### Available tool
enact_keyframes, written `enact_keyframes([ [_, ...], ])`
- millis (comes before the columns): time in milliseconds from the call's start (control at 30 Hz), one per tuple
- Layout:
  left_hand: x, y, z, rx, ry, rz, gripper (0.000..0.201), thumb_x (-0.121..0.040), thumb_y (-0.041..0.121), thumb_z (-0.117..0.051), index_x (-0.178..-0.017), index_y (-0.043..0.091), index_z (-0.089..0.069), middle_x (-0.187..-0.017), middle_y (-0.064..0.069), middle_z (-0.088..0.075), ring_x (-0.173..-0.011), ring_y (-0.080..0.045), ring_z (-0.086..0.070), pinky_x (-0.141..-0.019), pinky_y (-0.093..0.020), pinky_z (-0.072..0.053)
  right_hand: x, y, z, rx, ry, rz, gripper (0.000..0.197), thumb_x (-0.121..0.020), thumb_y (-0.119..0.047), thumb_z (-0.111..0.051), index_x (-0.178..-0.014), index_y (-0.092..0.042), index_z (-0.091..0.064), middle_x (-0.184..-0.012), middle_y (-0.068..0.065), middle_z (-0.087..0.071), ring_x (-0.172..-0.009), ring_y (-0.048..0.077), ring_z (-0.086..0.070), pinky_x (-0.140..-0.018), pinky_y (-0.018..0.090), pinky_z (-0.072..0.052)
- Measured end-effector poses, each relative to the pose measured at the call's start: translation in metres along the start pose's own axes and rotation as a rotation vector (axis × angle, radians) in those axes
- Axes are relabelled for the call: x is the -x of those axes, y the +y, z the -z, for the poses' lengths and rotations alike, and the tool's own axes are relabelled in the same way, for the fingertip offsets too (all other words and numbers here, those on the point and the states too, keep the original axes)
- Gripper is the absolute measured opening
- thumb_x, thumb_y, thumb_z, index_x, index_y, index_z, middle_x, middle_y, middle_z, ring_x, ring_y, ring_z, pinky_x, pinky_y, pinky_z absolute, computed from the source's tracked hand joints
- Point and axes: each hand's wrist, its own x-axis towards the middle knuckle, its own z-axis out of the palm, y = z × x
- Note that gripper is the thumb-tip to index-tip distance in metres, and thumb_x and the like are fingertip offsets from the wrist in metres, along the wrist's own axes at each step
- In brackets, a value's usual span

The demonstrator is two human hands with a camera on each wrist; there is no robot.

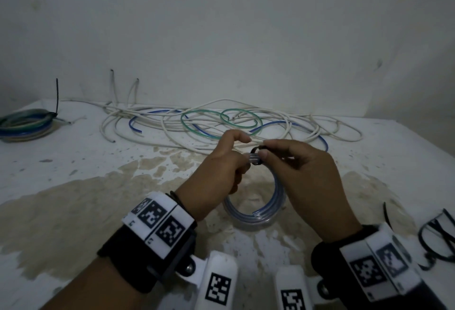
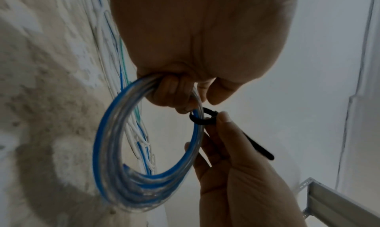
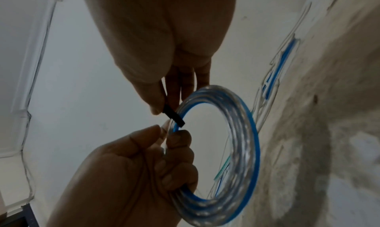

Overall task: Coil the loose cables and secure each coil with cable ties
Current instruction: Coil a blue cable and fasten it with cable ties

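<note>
One coil is already bound: the finished bundle (image 1: pixel 25 122) lies at the far left of the surface (image 1: pixel 73 167), with a black tie tail standing up from it. The blue-and-clear coil (image 1: pixel 256 211) in hand is wound, and a black cable tie (image 2: pixel 202 118) is looped round its strands but, by the look of it, not yet pulled tight. Beyond that coil, a tangle of loose cables (image 1: pixel 221 122), white, blue and green, awaits coiling, so I judge most of the work is left. Spare ties (image 1: pixel 435 233) lie to the coil's right.

The left hand (image 1: pixel 221 167) is curled round the top of the coil, holding it up off the surface. The right hand (image 1: pixel 302 169) pinches the tie between thumb and forefinger just beside the left fingers, other fingers loosely bent.
</note>
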Motion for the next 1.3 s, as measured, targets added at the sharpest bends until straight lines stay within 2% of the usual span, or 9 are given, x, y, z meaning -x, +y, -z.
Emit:
enact_keyframes([
  [233, 0.001, -0.009, -0.003, -0.214, -0.061, -0.152, 0.021, -0.096, 0.02, -0.05, -0.111, 0.034, -0.046, -0.054, 0.017, -0.046, -0.048, -0.005, -0.037, -0.054, -0.029, -0.036, -0.001, 0.005, 0.003, 0.14, 0.0, 0.112, 0.025, -0.08, -0.016, -0.073, -0.081, -0.039, -0.063, -0.079, -0.023, -0.065, -0.08, -0.003, -0.065, -0.076, 0.017, -0.053],
  [367, 0.002, -0.012, -0.004, -0.349, -0.004, -0.294, 0.01, -0.096, 0.028, -0.049, -0.105, 0.03, -0.047, -0.062, 0.006, -0.049, -0.046, -0.003, -0.038, -0.05, -0.02, -0.035, -0.001, 0.004, 0.003, 0.207, -0.009, 0.206, 0.016, -0.081, -0.026, -0.068, -0.097, -0.026, -0.07, -0.084, -0.02, -0.063, -0.086, 0.0, -0.063, -0.078, 0.024, -0.053],
  [467, 0.002, -0.012, -0.004, -0.409, 0.073, -0.345, 0.006, -0.095, 0.029, -0.051, -0.1, 0.027, -0.051, -0.078, -0.004, -0.054, -0.049, 0.001, -0.042, -0.05, -0.014, -0.03, -0.002, 0.006, 0.003, 0.239, -0.022, 0.286, 0.016, -0.081, -0.02, -0.067, -0.095, -0.015, -0.074, -0.084, -0.007, -0.067, -0.082, 0.006, -0.062, -0.074, 0.028, -0.053],
  [600, 0.001, -0.015, -0.004, -0.435, 0.087, -0.388, 0.011, -0.094, 0.03, -0.052, -0.1, 0.039, -0.048, -0.085, 0.005, -0.05, -0.061, 0.003, -0.044, -0.057, -0.011, -0.032, -0.002, 0.007, 0.004, 0.223, 0.005, 0.303, 0.013, -0.081, -0.02, -0.068, -0.091, -0.014, -0.074, -0.08, -0.005, -0.067, -0.079, 0.005, -0.062, -0.073, 0.029, -0.052],
  [700, 0.001, -0.015, -0.003, -0.475, 0.117, -0.419, 0.009, -0.091, 0.03, -0.051, -0.096, 0.038, -0.051, -0.09, 0.006, -0.047, -0.074, 0.001, -0.046, -0.063, -0.008, -0.034, -0.002, 0.008, 0.003, 0.206, 0.005, 0.306, 0.012, -0.08, -0.019, -0.069, -0.088, -0.012, -0.075, -0.079, -0.005, -0.068, -0.078, 0.004, -0.062, -0.074, 0.026, -0.052],
  [800, 0.001, -0.014, -0.004, -0.484, 0.136, -0.413, 0.015, -0.09, 0.027, -0.052, -0.089, 0.042, -0.048, -0.09, 0.003, -0.047, -0.076, -0.003, -0.046, -0.064, -0.008, -0.035, -0.003, 0.004, 0.005, 0.264, 0.015, 0.375, 0.009, -0.081, -0.015, -0.069, -0.085, -0.009, -0.074, -0.076, 0.0, -0.067, -0.075, 0.005, -0.058, -0.073, 0.017, -0.047],
  [967, -0.001, -0.014, -0.004, -0.467, 0.12, -0.341, 0.013, -0.091, 0.014, -0.055, -0.093, 0.026, -0.054, -0.086, 0.001, -0.046, -0.057, 0.0, -0.042, -0.054, -0.014, -0.03, 0.0, -0.008, 0.009, 0.339, 0.11, 0.477, 0.006, -0.082, -0.007, -0.067, -0.085, -0.006, -0.073, -0.08, 0.0, -0.066, -0.08, 0.007, -0.058, -0.079, 0.012, -0.042],
  [1167, -0.002, -0.018, -0.004, -0.341, 0.066, -0.185, 0.011, -0.093, 0.015, -0.052, -0.09, 0.026, -0.054, -0.085, -0.005, -0.052, -0.055, -0.007, -0.041, -0.055, -0.025, -0.034, -0.003, -0.002, 0.006, 0.138, -0.06, 0.183, 0.015, -0.084, -0.021, -0.063, -0.081, -0.035, -0.061, -0.078, -0.013, -0.064, -0.08, 0.003, -0.061, -0.074, 0.018, -0.048],
  [1300, -0.002, -0.017, -0.006, -0.059, -0.004, -0.044, 0.012, -0.096, 0.006, -0.046, -0.089, 0.013, -0.053, -0.066, 0.004, -0.044, -0.046, -0.01, -0.034, -0.046, -0.026, -0.029, -0.003, 0.008, 0.003, 0.137, -0.111, 0.101, 0.012, -0.08, -0.019, -0.062, -0.087, -0.023, -0.072, -0.084, -0.018, -0.065, -0.084, 0.001, -0.062, -0.074, 0.031, -0.053],
])
